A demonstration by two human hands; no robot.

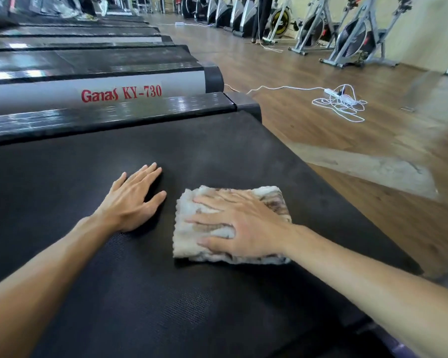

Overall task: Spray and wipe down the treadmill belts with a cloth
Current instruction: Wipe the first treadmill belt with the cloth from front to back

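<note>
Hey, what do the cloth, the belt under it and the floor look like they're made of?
Cloth: likely terry or fleece; fuzzy pile, pale with brown stains. Belt: probably matte black rubber or PVC, given its fine woven-looking texture. Floor: wood or wood-look laminate; brown grain in planks, slight sheen.

The black belt [217, 156] lies bare far ahead and near; a side rail [109, 120] blocks the far left.
</note>
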